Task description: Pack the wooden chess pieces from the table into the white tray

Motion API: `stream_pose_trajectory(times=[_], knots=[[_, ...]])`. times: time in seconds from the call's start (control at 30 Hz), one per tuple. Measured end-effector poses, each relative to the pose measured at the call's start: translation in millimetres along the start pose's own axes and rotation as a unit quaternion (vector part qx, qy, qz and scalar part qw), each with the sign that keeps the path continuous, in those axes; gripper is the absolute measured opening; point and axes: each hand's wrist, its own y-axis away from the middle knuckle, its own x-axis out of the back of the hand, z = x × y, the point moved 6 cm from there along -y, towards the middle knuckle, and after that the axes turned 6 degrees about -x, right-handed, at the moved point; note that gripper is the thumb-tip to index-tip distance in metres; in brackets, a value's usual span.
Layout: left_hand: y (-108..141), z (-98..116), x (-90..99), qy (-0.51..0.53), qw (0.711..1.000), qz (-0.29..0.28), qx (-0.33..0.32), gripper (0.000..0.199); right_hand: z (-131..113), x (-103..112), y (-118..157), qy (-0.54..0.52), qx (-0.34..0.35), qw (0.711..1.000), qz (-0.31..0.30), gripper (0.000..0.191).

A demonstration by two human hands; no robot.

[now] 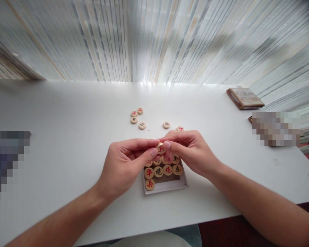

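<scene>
Between both hands, above a small box, is a round wooden Chinese chess piece (160,148) with a red character on its face. My left hand (130,159) pinches it from the left with thumb and fingers. From the right, my right hand (186,147) grips the same piece, its thumb on the edge. Below lies the shallow open box (167,187), holding rows of chess pieces with red and black characters. A red piece (149,184) sits in its near left corner, beside bare box floor. The box's far part is hidden behind my hands.
Several loose chess pieces (142,125) lie farther back on the white table (79,113), one red piece (180,128) just beyond my right hand. A brown box (245,98) is at the far right, near a blurred-out item (276,128). Striped curtains (144,41) hang behind.
</scene>
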Motion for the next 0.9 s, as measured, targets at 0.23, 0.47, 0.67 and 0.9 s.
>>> stream_pose_trajectory(times=[0.23,0.47,0.67,0.9], knots=[[-1.5,-7.1,1.2,0.061,0.997,-0.022,0.039,0.024,6.1,-0.2,-0.3,-0.018,-0.018,1.0,-0.017,0.021],[-3.2,-5.8,2.1,0.072,0.996,-0.018,0.054,0.027,6.0,-1.4,-0.4,-0.021,-0.033,0.999,-0.006,0.035],[0.0,-2.2,0.1,0.026,0.999,-0.001,0.024,0.024,4.3,-5.9,1.0,-0.028,-0.057,0.998,-0.016,0.04],[4.6,1.3,0.1,-0.033,0.999,-0.007,-0.027,0.017,5.2,-3.7,2.9,0.005,-0.076,0.997,-0.015,0.035]])
